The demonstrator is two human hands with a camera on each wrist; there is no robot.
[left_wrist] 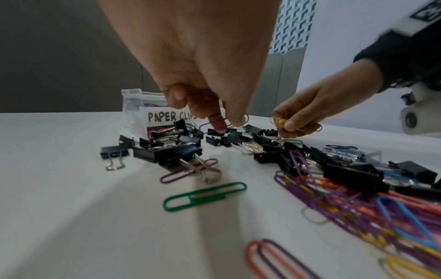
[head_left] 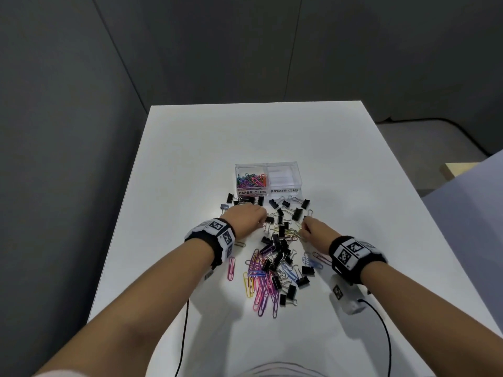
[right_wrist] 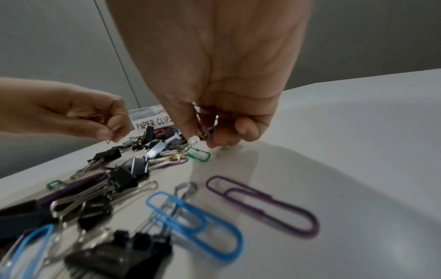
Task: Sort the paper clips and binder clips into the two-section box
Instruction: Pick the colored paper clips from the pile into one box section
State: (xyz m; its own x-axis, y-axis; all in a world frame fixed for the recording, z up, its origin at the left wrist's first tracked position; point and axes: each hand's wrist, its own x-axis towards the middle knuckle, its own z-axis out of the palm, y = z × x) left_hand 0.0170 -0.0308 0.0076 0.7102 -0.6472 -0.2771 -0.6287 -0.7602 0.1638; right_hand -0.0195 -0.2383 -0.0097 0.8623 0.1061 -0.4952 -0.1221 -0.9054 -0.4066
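The clear two-section box (head_left: 283, 165) stands mid-table; its left section, labelled PAPER CLIPS, holds several coloured paper clips (head_left: 251, 180), and the BINDER CLIPS section (head_left: 284, 176) looks empty. In front of it, black binder clips (head_left: 279, 244) and coloured paper clips (head_left: 261, 284) lie mixed in a pile. My left hand (head_left: 262, 221) hangs over the pile's far left and pinches a thin dark paper clip (left_wrist: 245, 117) between thumb and fingertips. My right hand (head_left: 304, 229) hovers at the pile's right and grips a small bunch of paper clips (left_wrist: 280, 121), its fingertips (right_wrist: 214, 143) just above the table.
Loose green (left_wrist: 205, 196), blue (right_wrist: 198, 224) and purple (right_wrist: 262, 203) paper clips lie near the hands. A white device (head_left: 344, 296) with a black cable sits at the right front of the white table (head_left: 190, 164). Grey walls stand behind.
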